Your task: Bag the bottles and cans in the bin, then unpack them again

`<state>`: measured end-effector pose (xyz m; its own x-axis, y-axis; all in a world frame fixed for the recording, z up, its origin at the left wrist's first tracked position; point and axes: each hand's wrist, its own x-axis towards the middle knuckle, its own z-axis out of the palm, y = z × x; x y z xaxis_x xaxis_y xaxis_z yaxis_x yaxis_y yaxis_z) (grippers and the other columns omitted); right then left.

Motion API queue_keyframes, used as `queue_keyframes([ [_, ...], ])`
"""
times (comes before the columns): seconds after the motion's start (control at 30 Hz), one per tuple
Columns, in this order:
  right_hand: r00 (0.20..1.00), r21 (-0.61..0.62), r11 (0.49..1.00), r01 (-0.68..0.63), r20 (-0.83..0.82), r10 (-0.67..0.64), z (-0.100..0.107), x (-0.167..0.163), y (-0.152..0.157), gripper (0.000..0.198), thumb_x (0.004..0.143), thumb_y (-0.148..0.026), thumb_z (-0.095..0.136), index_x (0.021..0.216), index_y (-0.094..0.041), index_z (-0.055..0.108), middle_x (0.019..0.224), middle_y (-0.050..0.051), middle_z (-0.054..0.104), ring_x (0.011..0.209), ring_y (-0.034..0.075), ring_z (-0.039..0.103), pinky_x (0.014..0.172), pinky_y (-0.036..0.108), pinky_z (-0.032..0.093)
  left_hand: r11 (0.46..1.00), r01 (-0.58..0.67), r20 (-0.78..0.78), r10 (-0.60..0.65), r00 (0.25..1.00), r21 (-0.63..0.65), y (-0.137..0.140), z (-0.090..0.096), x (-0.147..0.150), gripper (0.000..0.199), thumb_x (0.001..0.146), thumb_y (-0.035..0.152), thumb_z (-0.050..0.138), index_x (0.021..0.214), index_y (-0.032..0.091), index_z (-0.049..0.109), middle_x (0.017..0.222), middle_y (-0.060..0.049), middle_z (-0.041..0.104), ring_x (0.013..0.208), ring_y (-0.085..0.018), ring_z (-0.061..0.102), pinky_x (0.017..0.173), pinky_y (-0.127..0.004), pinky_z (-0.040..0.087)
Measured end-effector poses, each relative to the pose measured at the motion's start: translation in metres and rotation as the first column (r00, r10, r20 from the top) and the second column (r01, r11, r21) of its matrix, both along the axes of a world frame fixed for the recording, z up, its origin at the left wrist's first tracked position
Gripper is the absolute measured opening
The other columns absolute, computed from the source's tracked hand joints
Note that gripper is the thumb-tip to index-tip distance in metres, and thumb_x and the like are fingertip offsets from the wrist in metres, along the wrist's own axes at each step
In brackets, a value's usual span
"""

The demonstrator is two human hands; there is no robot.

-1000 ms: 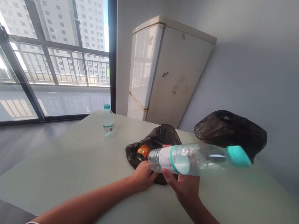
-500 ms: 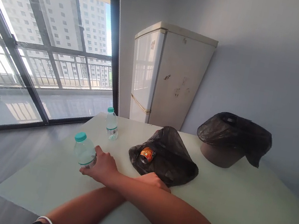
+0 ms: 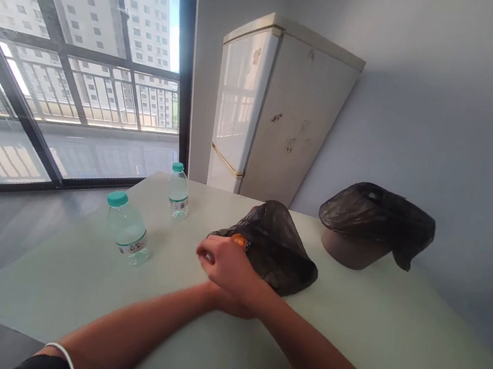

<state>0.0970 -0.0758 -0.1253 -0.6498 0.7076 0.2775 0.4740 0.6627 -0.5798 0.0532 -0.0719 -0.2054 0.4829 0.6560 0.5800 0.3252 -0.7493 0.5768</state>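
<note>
My right hand (image 3: 227, 264) is crossed over my left arm, its fingers loosely curled with nothing visible in them. It is in front of an orange drink can (image 3: 241, 241) and covers most of it. The can lies on a crumpled black plastic bag (image 3: 285, 261). Under my right wrist is my left hand (image 3: 232, 303), at the near side of the bag; its fingers are hidden. To the left stands a clear plastic bottle (image 3: 126, 230) with a teal cap, apart from my hands. A second such bottle (image 3: 178, 195) stands farther back.
A brown bin (image 3: 349, 250) lined with a black bag (image 3: 377, 217) stands at the right on the pale table (image 3: 370, 346). Behind the table are a white fridge (image 3: 296, 117) and a glass sliding door (image 3: 75, 97). The table's left edge drops to the floor.
My right hand has let go of the nearer bottle, which stands on the table, and has moved right, over the can. My left hand stays by the bag. The view has shifted slightly.
</note>
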Motion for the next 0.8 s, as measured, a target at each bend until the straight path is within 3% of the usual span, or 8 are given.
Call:
queue_keyframes([
  [0.1,0.996,0.167,0.986,0.001,0.085,-0.015,0.022,0.061,0.021,0.026,0.095,-0.008,0.052,0.098,-0.022,0.073,0.102,0.006,0.072,0.098,0.02,0.064,0.087,0.033,0.05,0.973,0.204,-0.13,-0.19,0.973,0.107,0.001,-0.003,0.002,0.033,0.096,0.037,0.054,0.072,0.023,0.071,0.063,-0.002,0.058,0.059,-0.02,0.058,0.057,-0.031,0.055],
  [0.2,0.962,0.272,0.953,-0.136,0.265,0.062,0.025,0.089,0.043,0.044,0.089,0.004,0.047,0.114,-0.022,0.073,0.12,0.007,0.071,0.112,0.021,0.06,0.097,0.035,0.048,0.941,0.253,-0.236,-0.199,0.951,0.226,-0.001,0.0,0.001,0.026,0.093,0.023,0.053,0.071,0.021,0.068,0.063,-0.003,0.063,0.057,-0.018,0.059,0.061,-0.031,0.052],
  [0.3,0.907,0.317,0.923,-0.219,0.414,0.073,0.01,0.091,0.055,0.053,0.085,0.005,0.051,0.127,-0.023,0.067,0.133,0.007,0.067,0.121,0.023,0.056,0.102,0.039,0.045,0.94,0.252,-0.24,-0.197,0.951,0.229,-0.004,0.005,0.0,0.023,0.096,0.023,0.05,0.086,0.02,0.07,0.079,-0.007,0.07,0.076,-0.021,0.068,0.071,-0.034,0.056],
  [0.43,0.866,0.404,0.894,-0.194,0.499,-0.038,-0.015,0.08,0.06,0.055,0.087,-0.002,0.06,0.139,-0.021,0.059,0.146,0.01,0.058,0.126,0.027,0.052,0.099,0.042,0.043,0.867,0.468,-0.276,-0.414,0.867,0.17,-0.005,0.006,0.0,0.019,0.099,0.022,0.051,0.101,0.019,0.069,0.104,-0.013,0.075,0.105,-0.024,0.07,0.094,-0.037,0.058],
  [0.53,0.846,0.455,0.876,-0.158,0.52,-0.118,-0.022,0.078,0.061,0.051,0.089,-0.001,0.056,0.136,-0.02,0.06,0.146,0.012,0.057,0.125,0.028,0.051,0.099,0.043,0.039,0.844,0.514,-0.29,-0.459,0.84,0.151,-0.005,0.004,0.001,0.016,0.098,0.022,0.054,0.102,0.019,0.069,0.108,-0.014,0.075,0.111,-0.026,0.069,0.1,-0.039,0.057],
  [0.67,0.877,0.382,0.916,-0.118,0.473,-0.084,-0.002,0.088,0.06,0.042,0.087,-0.01,0.067,0.128,-0.02,0.065,0.132,0.012,0.065,0.119,0.028,0.055,0.1,0.043,0.04,0.853,0.499,-0.276,-0.448,0.85,0.153,-0.004,0.001,0.001,0.015,0.097,0.021,0.055,0.102,0.02,0.069,0.118,-0.014,0.074,0.119,-0.026,0.067,0.108,-0.043,0.053],
  [0.8,0.964,0.148,0.987,-0.057,0.264,0.016,0.044,0.116,0.052,0.052,0.077,-0.029,0.083,0.127,-0.025,0.068,0.124,0.007,0.068,0.117,0.028,0.058,0.102,0.041,0.045,0.911,0.381,-0.229,-0.342,0.912,0.159,-0.001,-0.002,-0.001,0.016,0.096,0.019,0.055,0.102,0.02,0.07,0.12,-0.012,0.074,0.115,-0.025,0.068,0.103,-0.041,0.055],
])
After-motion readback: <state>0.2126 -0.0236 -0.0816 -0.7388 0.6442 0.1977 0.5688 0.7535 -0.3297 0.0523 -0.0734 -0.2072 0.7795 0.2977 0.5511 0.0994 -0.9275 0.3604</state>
